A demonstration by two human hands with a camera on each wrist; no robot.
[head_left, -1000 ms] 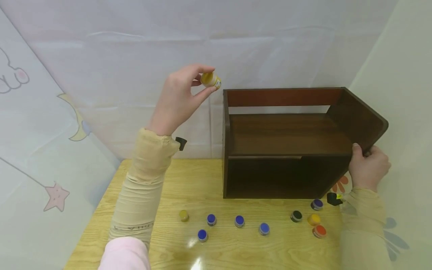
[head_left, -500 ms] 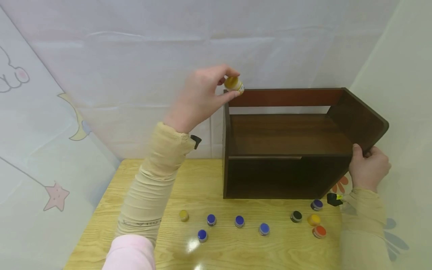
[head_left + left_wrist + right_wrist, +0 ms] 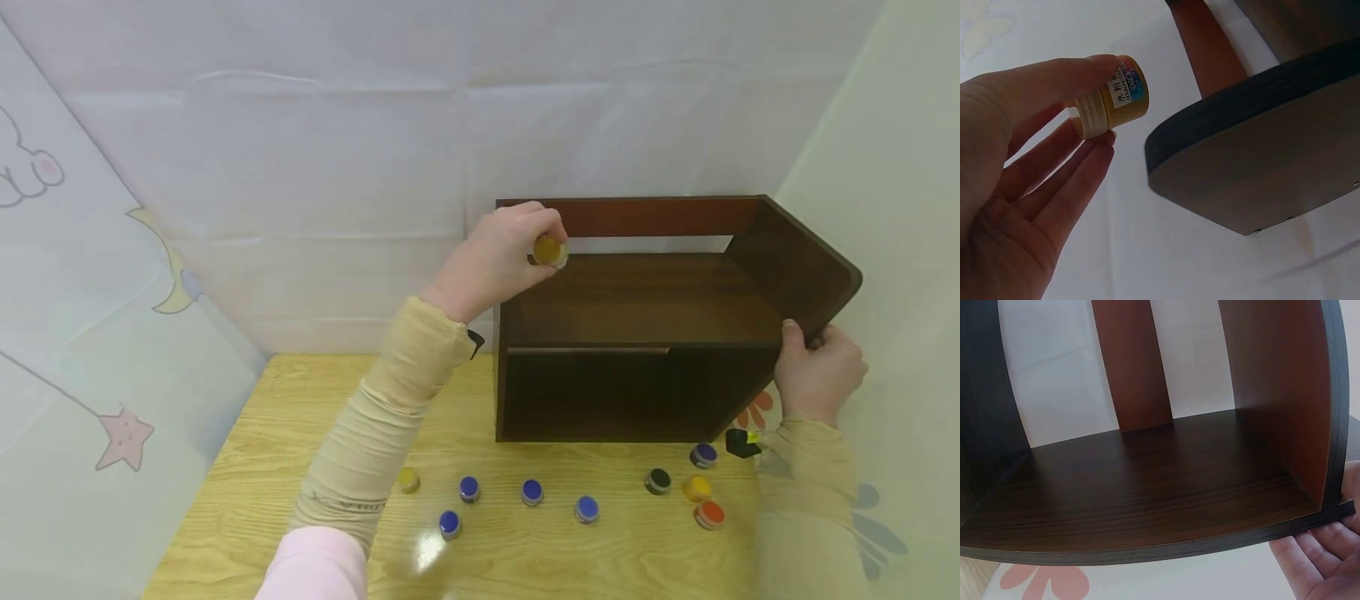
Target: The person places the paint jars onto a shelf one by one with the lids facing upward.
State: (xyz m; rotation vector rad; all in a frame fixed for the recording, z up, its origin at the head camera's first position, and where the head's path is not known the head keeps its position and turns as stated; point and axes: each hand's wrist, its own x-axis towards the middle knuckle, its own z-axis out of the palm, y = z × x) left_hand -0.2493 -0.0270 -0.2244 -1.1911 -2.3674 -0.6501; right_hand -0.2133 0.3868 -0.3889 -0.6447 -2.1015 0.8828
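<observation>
My left hand pinches a small yellow paint jar between thumb and fingers. In the head view, hand and jar overlap the left side of a dark brown two-tier shelf. The left wrist view shows the jar's printed label and translucent end, with a visible gap between the jar and the shelf's rounded side panel. My right hand grips the front edge of the shelf's right side panel; its fingers lie behind the panel in the right wrist view.
Along the front of the wooden table stand several paint jars: a yellow one, several blue ones, a black one, an orange one and a red one. Pale wall sheets rise behind and beside the table.
My left hand has carried the yellow paint jar rightward, then lower in the head view, from left of the shelf to its left side. My right hand and the shelf stay put.
</observation>
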